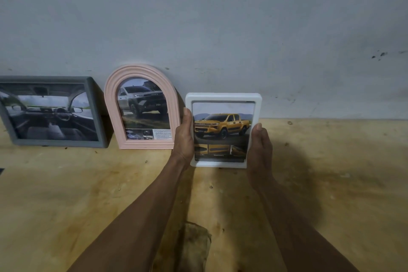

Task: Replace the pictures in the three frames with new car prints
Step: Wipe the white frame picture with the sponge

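A white rectangular frame (223, 96) with a yellow pickup print stands upright near the grey wall. My left hand (184, 139) grips its left edge, thumb on the front. My right hand (259, 148) grips its right edge the same way. Left of it, a pink arched frame (110, 99) with a silver pickup print leans on the wall. Farther left, a grey rectangular frame (97, 117) holds a car interior print and also leans on the wall.
The frames stand on a worn plywood surface (88, 194) that meets a grey wall (220, 17). A dark stained patch (194, 243) lies near the front between my forearms. Small bits of debris dot the wood.
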Available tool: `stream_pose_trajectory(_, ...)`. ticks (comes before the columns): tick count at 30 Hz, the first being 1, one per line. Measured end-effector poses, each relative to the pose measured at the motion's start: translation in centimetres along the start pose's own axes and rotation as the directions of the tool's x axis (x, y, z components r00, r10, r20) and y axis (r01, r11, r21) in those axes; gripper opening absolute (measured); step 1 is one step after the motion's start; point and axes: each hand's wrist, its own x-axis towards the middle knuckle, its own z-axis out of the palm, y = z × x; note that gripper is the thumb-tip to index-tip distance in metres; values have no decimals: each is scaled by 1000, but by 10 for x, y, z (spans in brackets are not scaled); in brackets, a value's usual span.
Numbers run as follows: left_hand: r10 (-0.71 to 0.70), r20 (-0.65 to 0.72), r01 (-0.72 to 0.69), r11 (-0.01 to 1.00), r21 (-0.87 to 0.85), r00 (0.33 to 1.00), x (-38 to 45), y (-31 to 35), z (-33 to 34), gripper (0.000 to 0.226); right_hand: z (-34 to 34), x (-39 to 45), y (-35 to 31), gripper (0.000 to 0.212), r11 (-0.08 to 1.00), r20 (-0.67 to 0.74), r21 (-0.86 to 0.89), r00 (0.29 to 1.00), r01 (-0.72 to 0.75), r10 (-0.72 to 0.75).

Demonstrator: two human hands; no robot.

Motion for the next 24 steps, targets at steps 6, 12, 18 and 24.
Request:
stream_pose_trajectory(6, -48, 40, 48, 999, 7, 998, -5, 0, 0, 87, -3, 0, -1, 43, 999, -13, -35, 1000, -26, 26)
stream_pose_trajectory(12, -67, 42, 67, 998, 13, 997, -7, -1, -1, 94, -2, 0, 2, 47, 997, -20, -54, 999, -52, 51)
stream_pose_trajectory(18, -80, 36, 80, 997, -1, 996, -8, -1, -1, 92, -1, -3, 0, 49, 996, -33, -47, 997, -71, 69)
stream_pose_trajectory(24, -78, 21, 78, 997, -21, 997, -10, 1, 0, 76, -1, -3, -1, 45, 996, -48, -22, 995, -84, 82)
